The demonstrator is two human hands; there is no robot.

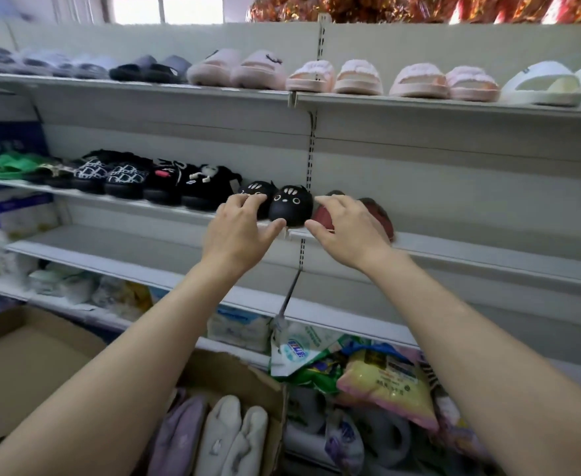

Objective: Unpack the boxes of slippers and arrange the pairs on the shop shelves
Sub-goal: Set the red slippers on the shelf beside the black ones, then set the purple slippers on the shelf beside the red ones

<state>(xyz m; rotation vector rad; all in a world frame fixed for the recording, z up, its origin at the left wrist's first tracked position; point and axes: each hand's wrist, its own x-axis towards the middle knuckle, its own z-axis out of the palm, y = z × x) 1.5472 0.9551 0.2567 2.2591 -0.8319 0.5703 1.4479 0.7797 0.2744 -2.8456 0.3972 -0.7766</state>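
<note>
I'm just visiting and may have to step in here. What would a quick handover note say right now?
Left hand: fingers on the left black cat-face slipper pair, middle shelf.
Right hand: curled over the dark red slippers beside them.
Done: top shelf lined with pairs; middle shelf filled on its left part.
Left: the middle shelf's right stretch is bare; the open box below still holds white and lilac slippers.

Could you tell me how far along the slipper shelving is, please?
Partly done. The top shelf is lined with pairs, and the middle shelf is filled on its left part. In hand: the left hand touches the black cat pair, and the right hand grips a dark red slipper beside it. Left: the middle shelf's bare right stretch, and slippers in the box.
</note>
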